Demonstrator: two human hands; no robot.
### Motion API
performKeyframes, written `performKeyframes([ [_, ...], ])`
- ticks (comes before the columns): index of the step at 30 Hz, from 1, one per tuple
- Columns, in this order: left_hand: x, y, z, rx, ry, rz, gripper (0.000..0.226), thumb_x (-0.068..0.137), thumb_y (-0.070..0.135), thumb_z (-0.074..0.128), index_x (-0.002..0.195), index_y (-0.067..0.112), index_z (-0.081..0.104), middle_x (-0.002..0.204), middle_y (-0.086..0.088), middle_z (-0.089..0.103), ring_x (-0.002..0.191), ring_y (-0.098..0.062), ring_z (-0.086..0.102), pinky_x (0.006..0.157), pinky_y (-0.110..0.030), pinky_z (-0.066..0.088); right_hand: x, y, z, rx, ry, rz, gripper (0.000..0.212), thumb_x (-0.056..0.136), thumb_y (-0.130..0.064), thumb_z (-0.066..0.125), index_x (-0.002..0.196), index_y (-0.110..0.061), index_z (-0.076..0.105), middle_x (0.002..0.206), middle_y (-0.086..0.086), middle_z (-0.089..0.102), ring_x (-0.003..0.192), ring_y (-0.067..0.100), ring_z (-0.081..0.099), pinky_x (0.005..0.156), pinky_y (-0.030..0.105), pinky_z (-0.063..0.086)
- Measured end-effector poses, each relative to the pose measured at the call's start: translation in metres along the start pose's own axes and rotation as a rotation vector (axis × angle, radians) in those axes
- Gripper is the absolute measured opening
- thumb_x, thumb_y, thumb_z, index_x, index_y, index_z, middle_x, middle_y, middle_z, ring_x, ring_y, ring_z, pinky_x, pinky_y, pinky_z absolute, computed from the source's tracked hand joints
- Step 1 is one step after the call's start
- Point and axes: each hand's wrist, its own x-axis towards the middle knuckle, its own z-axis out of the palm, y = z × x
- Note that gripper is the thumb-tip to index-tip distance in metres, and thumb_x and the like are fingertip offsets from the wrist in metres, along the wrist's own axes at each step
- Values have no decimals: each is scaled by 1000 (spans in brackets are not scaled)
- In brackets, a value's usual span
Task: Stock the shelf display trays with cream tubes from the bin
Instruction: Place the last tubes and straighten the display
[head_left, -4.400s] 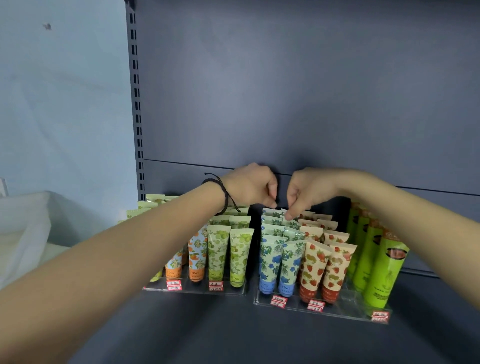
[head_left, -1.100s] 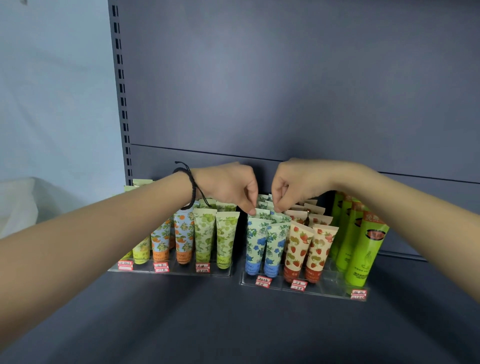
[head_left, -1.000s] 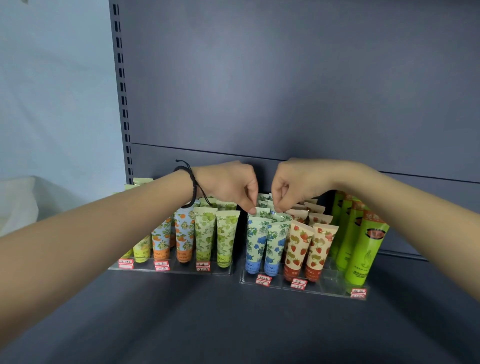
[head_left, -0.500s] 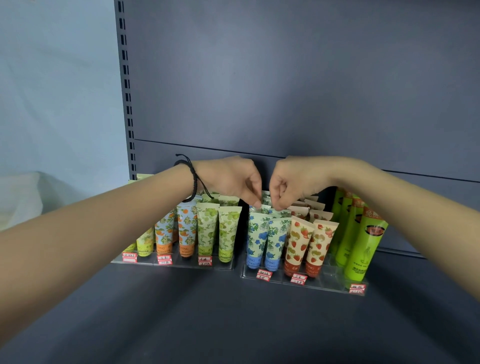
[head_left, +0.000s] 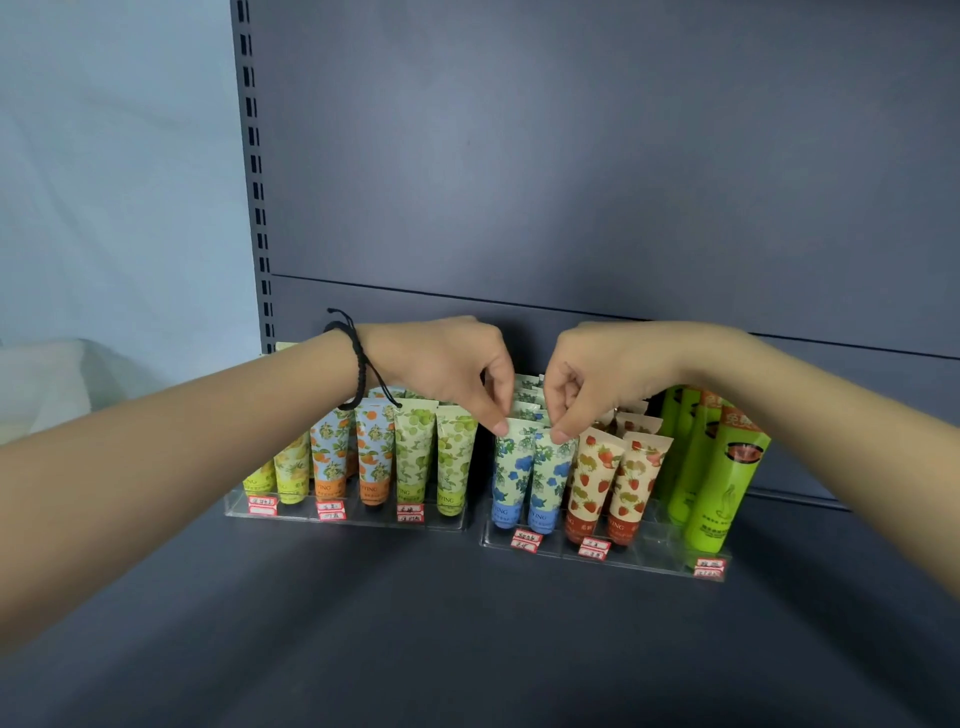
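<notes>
- The two front blue-flower tubes (head_left: 511, 467) stand caps-down in the right tray (head_left: 644, 564), with packed rows behind them.
- The left hand (head_left: 441, 364) and right hand (head_left: 597, 374) each pinch one tube's top edge, fingers curled.
- The left tray (head_left: 353, 521) looks full too, so stocking seems nearly finished.
</notes>
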Motion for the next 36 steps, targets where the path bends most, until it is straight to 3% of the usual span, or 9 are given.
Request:
performKeyframes([
  [3,0,1,0,9,-2,-12,11,74,35,76,79,24,74,80,8,69,66,-1,54,59,-7,34,1,0,-1,-21,-4,1,18,78,-30,77,81,-13,74,50,-26,59,52,-8,54,52,6,37],
  [10,-1,3,-2,-7,-18,-42,22,73,45,74,78,24,74,84,7,70,82,-8,61,76,-23,44,-9,4,-8,-27,61,27,20,78,-39,75,82,-19,74,53,-28,59,54,-8,53,52,5,37],
  [13,4,7,-3,-45,97,-4,27,77,48,69,87,24,74,83,9,70,77,-3,60,71,-17,43,-23,14,-14,-34,86,75,23,77,-42,75,79,-19,74,56,-25,62,55,-7,52,55,10,38],
  [16,16,21,3,-49,207,78,24,77,41,72,96,26,72,81,14,63,73,4,53,68,-10,34,-36,22,-15,-37,-6,139,20,75,-39,77,79,-20,75,60,-20,65,55,-6,53,59,16,38],
  [19,30,34,17,53,212,131,29,76,49,70,100,32,70,91,17,64,91,-3,49,89,-28,35,-42,27,-12,-88,-33,191,19,73,-39,79,79,-21,75,56,-22,62,53,-7,52,58,16,38],
  [21,36,41,25,104,195,105,32,77,52,67,101,32,70,94,17,65,94,-5,44,88,-31,32,-42,29,-9,-115,-39,211,16,73,-38,79,75,-22,74,54,-22,61,53,-7,52,60,18,40],
  [26,44,45,33,82,196,101,25,79,49,66,87,26,74,79,17,63,79,-1,50,81,-28,29,-38,30,-5,-126,-40,193,13,73,-34,80,67,-26,72,57,-18,64,54,-5,51,66,24,46],
  [31,46,46,32,84,188,84,26,78,49,67,83,25,74,79,13,65,77,-3,51,84,-30,32,-36,29,-5,-119,-60,188,12,74,-33,79,73,-22,74,66,-10,68,55,-5,52,62,19,41],
  [36,45,48,31,95,148,78,30,78,52,66,85,24,73,85,12,68,82,-4,53,91,-34,31,-38,29,-10,-83,-31,211,15,76,-34,78,78,-19,76,58,-16,64,53,-7,52,55,10,39],
])
